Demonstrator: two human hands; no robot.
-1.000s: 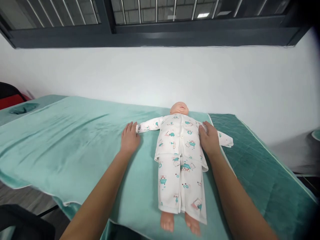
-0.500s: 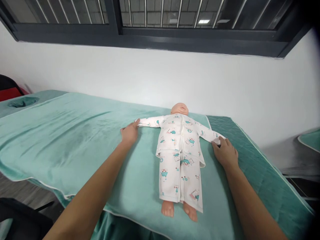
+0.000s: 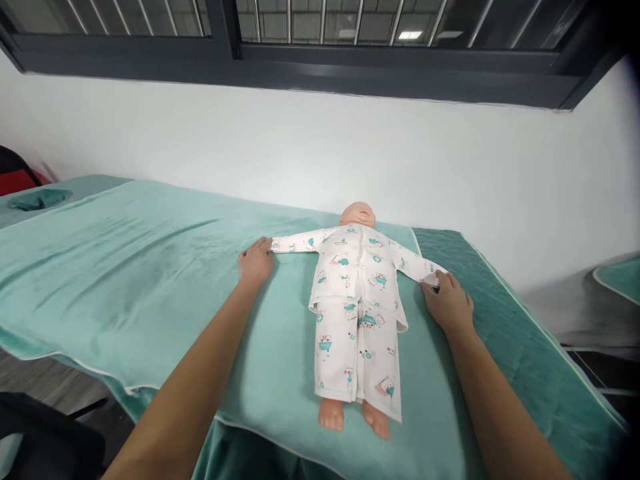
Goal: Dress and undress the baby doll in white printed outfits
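Observation:
A baby doll (image 3: 358, 214) lies on its back, its head toward the wall and its bare feet toward me. It wears a white pajama top (image 3: 361, 267) with teal and red prints, closed at the front, and matching pajama pants (image 3: 336, 353). Both sleeves are stretched out sideways. My left hand (image 3: 256, 261) is closed at the end of the left-hand sleeve (image 3: 295, 243), its fingertips partly hidden. On the other side, my right hand (image 3: 449, 301) pinches the cuff of the right-hand sleeve (image 3: 417, 265). The doll's hands are not visible.
The doll rests on a light green sheet (image 3: 150, 267) over a padded bed, with a darker green cover (image 3: 505, 327) at right. A white wall (image 3: 300, 147) and a barred window stand behind. A black chair (image 3: 50, 433) is at lower left.
The view has shifted slightly. My left hand's fingers have settled lower and flatter at the sleeve end. My right hand keeps its pinch on the cuff, and the doll lies as before.

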